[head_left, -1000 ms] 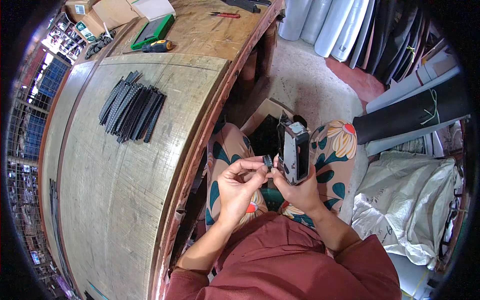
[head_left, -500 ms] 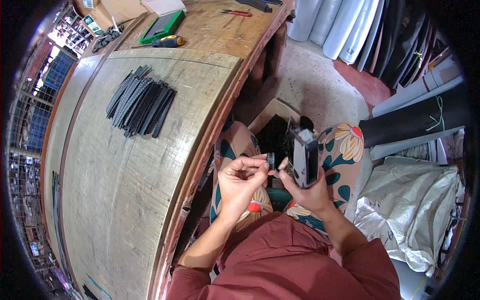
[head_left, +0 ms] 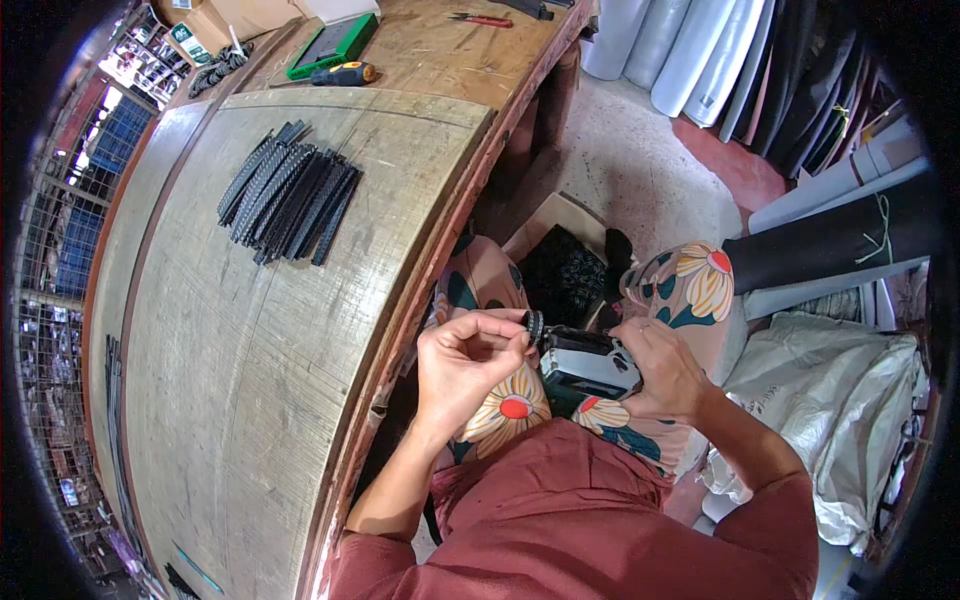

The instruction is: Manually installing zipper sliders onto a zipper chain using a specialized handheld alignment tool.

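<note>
Over my lap, my left hand (head_left: 472, 358) pinches a short black strip with light stitch marks (head_left: 535, 326) between thumb and fingertips. The strip looks bent into a loop. My right hand (head_left: 665, 372) is wrapped round the far end of a boxy white-and-black hand-held device (head_left: 588, 366). Its narrow dark end points left and meets the strip, or nearly so; whether they touch I cannot tell. On the table to the left lies a pile of similar black strips (head_left: 290, 195).
A carton of black pieces (head_left: 565, 270) stands on the floor beyond my knees. The wooden table (head_left: 300, 340) runs along my left, bearing a screwdriver (head_left: 345, 74), a green tray (head_left: 335, 46) and red-handled snips (head_left: 482, 19). Rolls of sheeting (head_left: 830, 220) and a white sack (head_left: 820, 410) lie at right.
My right hand has turned the device from upright to lying level and brought its narrow end against or close to the strip. My left hand has shifted slightly left, still pinching the strip.
</note>
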Demonstrator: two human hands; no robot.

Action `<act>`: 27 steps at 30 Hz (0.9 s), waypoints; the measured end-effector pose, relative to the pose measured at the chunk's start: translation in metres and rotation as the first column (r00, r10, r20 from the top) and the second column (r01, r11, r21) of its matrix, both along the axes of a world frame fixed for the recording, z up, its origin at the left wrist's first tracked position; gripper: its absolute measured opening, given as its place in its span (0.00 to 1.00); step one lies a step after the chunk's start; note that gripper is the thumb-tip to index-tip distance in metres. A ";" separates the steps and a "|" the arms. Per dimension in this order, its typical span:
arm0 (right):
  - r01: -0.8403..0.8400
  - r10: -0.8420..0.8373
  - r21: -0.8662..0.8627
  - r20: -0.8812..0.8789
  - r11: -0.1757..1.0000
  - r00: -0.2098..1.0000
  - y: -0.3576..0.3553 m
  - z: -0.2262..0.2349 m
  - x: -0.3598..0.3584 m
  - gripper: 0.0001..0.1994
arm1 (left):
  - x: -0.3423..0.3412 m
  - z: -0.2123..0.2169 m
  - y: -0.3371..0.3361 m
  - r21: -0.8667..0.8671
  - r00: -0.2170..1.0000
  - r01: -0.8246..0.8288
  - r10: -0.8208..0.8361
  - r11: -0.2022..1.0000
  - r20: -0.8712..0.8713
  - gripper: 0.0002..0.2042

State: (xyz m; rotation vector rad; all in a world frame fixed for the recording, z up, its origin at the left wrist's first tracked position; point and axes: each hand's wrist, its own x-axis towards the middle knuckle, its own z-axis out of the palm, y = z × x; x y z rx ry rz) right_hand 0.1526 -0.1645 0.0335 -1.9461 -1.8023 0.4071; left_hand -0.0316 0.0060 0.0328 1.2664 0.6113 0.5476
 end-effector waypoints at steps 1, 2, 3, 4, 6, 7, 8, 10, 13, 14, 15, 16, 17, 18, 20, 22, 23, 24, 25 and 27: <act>-0.017 0.017 0.019 0.019 1.000 1.000 0.001 0.000 0.000 0.29 | 0.000 0.000 -0.001 0.043 0.999 0.015 -0.014 0.999 -0.030 0.04; -0.016 0.016 0.018 0.018 1.000 1.000 0.001 -0.001 0.001 0.29 | 0.000 -0.001 -0.001 0.086 0.998 0.032 -0.026 0.996 -0.061 0.04; -0.022 0.021 0.026 0.034 0.999 0.999 0.001 -0.002 0.002 0.29 | 0.001 -0.001 -0.002 0.086 0.998 0.033 -0.027 0.996 -0.061 0.04; -0.030 0.028 0.033 0.050 0.999 0.998 0.001 -0.002 0.003 0.29 | 0.002 0.000 -0.004 0.110 0.997 0.024 -0.016 0.994 -0.072 0.04; -0.039 0.038 0.017 0.064 0.999 0.997 0.001 0.000 0.003 0.30 | 0.002 0.000 -0.006 0.134 0.997 0.016 -0.005 0.991 -0.082 0.04; -0.048 0.047 0.002 0.078 0.999 0.996 0.001 0.001 0.004 0.30 | 0.002 0.000 -0.006 0.196 0.997 0.029 -0.014 0.980 -0.080 0.04; -0.047 0.047 0.001 0.077 0.999 0.996 0.001 0.001 0.004 0.30 | 0.002 0.000 -0.006 0.257 0.997 0.042 -0.022 0.966 -0.079 0.05; -0.058 0.056 0.019 0.095 0.998 0.994 0.002 0.001 0.004 0.30 | 0.002 0.001 -0.007 0.278 0.996 0.049 -0.025 0.959 -0.087 0.05; -0.059 0.058 0.013 0.092 0.998 0.994 0.002 0.002 0.003 0.29 | 0.003 0.005 -0.008 0.280 0.995 0.045 -0.018 0.959 -0.098 0.04; -0.059 0.058 0.012 0.092 0.998 0.994 0.002 0.001 0.003 0.29 | 0.003 0.006 -0.009 0.260 0.995 0.035 -0.009 0.965 -0.103 0.03; -0.061 0.057 0.038 0.091 0.997 0.994 0.002 0.000 0.003 0.29 | 0.003 0.006 -0.008 0.259 0.995 0.035 -0.009 0.965 -0.103 0.03; -0.062 0.057 0.065 0.089 0.996 0.994 0.003 0.000 0.003 0.28 | 0.003 0.006 -0.008 0.296 0.994 0.049 -0.017 0.954 -0.110 0.04; -0.063 0.057 0.064 0.089 0.996 0.994 0.003 0.000 0.003 0.28 | 0.002 0.006 -0.007 0.332 0.993 0.063 -0.025 0.941 -0.117 0.04; -0.063 0.057 0.062 0.094 0.996 0.994 0.003 0.000 0.003 0.28 | 0.002 0.007 -0.007 0.332 0.993 0.063 -0.025 0.941 -0.118 0.04; -0.063 0.057 0.058 0.098 0.996 0.994 0.003 0.000 0.004 0.27 | 0.003 0.007 -0.007 0.367 0.992 0.074 -0.031 0.927 -0.124 0.04; -0.059 0.056 0.029 0.095 0.998 0.994 0.004 0.000 0.004 0.26 | 0.004 0.006 -0.006 0.366 0.993 0.070 -0.031 0.928 -0.113 0.04; -0.061 0.058 0.030 0.094 0.998 0.994 0.004 0.000 0.005 0.26 | 0.004 0.006 -0.006 0.366 0.994 0.066 -0.031 0.928 -0.102 0.04; -0.065 0.061 0.050 0.075 0.997 0.995 0.005 -0.001 0.005 0.26 | 0.004 0.006 -0.005 0.367 0.994 0.064 -0.028 0.928 -0.102 0.04; -0.064 0.060 0.069 0.060 0.996 0.996 0.006 -0.001 0.006 0.25 | 0.005 0.006 -0.004 0.413 0.995 0.076 -0.045 0.907 -0.085 0.04; -0.041 0.039 0.076 0.028 0.996 0.999 0.004 -0.010 0.008 0.25 | 0.006 0.007 -0.003 0.460 0.996 0.085 -0.063 0.884 -0.063 0.04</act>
